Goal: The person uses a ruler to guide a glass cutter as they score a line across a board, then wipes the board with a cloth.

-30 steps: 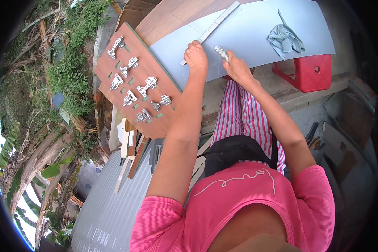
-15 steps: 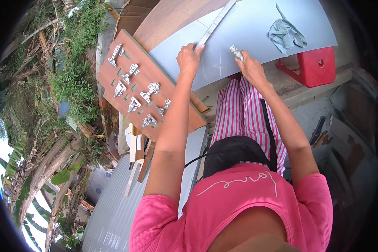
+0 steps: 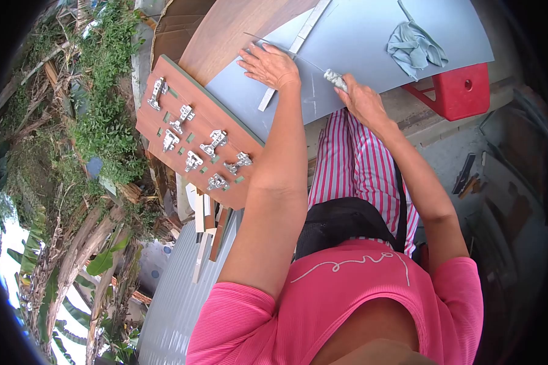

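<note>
One wrapped handle, right fingers clamped round it, slants toward spread left fingers

Red stool, silver hinges, green foliage

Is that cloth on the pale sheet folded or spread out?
Neither: the cloth lies loosely bunched on the pale sheet, with creases running across it and a narrow tail sticking out.

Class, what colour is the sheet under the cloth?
The sheet is pale blue-grey, best seen in the head view.
</note>
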